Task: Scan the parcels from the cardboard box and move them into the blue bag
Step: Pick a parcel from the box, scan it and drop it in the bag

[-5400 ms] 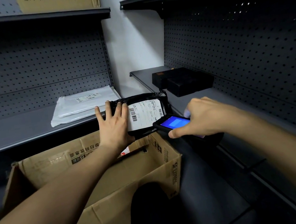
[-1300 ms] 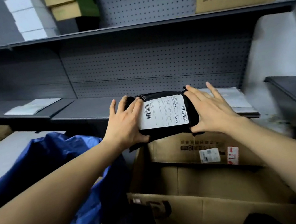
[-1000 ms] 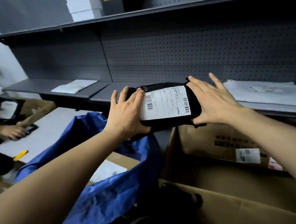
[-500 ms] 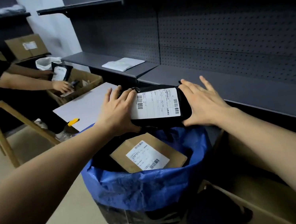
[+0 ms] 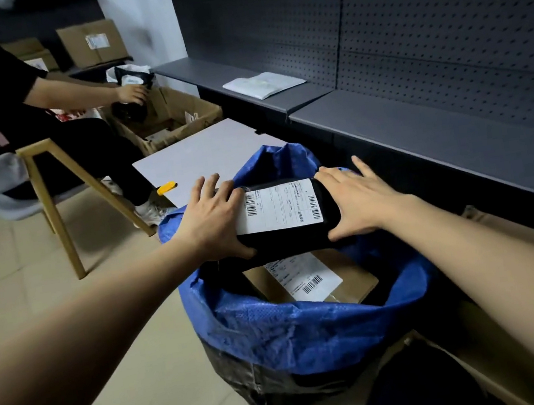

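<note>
While my left hand [image 5: 213, 222] and right hand [image 5: 361, 202] press flat against the two short ends of the black parcel [image 5: 290, 237], fingers splayed, I hold it level just over the mouth of the blue bag [image 5: 299, 332]. Its soft, glossy wrap carries a white barcode label [image 5: 278, 205] facing up. Below it, inside the crinkled woven bag, lies a brown cardboard parcel [image 5: 350, 281] with its own label.

Both arms outstretched, hands [image 5: 213, 220] seemingly clamping inward

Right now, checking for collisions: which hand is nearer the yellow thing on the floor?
Left. The left hand is just right of the yellow object; the right hand sits across the black parcel.
</note>
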Tool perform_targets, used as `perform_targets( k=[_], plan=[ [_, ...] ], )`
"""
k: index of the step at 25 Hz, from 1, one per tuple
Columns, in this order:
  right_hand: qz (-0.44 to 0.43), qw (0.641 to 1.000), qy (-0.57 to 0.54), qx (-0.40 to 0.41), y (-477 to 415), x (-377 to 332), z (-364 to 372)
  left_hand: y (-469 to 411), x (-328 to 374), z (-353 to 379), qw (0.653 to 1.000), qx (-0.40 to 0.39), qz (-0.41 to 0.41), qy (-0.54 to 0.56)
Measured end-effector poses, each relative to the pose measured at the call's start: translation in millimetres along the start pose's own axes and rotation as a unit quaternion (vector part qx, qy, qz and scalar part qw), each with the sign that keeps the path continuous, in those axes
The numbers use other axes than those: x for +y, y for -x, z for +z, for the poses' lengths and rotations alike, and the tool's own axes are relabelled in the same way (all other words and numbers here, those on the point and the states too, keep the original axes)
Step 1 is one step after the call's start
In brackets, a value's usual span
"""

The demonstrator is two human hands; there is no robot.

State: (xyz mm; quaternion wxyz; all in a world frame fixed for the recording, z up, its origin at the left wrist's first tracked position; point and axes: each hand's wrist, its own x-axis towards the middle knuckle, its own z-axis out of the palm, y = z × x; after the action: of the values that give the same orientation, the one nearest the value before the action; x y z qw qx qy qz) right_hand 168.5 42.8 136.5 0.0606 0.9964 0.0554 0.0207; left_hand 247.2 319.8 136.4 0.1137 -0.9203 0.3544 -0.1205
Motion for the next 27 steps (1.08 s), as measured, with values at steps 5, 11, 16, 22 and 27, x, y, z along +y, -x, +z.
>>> perform_targets(
  k=[5, 11, 16, 22, 27],
  plan=[
    [-0.022, 1.000, -0.016, -0.010, -7.5, -5.9, 9.3, 2.7, -3.3, 13.5, 0.999, -0.032, -0.005, -0.008],
    [-0.012, 0.992, -0.018, -0.121, -0.2, -6.9, 19.8, 4.4, -8.1, 26.0, 0.989, -0.144, -0.031, -0.004],
    [-0.003, 0.996, -0.028, -0.089, 13.3, 2.0, 12.6, 7.1, -1.6, 21.5, 0.992, -0.123, -0.016, 0.018],
    [0.017, 0.998, -0.015, -0.059, 38.4, 7.4, -4.9, 5.7, 17.1, 0.1, 0.997, -0.056, -0.001, 0.055],
    [0.054, 0.998, -0.023, -0.034, 61.3, 13.1, -17.6, 13.0, 31.3, -18.4, 0.995, -0.041, -0.005, 0.087]
  ],
)
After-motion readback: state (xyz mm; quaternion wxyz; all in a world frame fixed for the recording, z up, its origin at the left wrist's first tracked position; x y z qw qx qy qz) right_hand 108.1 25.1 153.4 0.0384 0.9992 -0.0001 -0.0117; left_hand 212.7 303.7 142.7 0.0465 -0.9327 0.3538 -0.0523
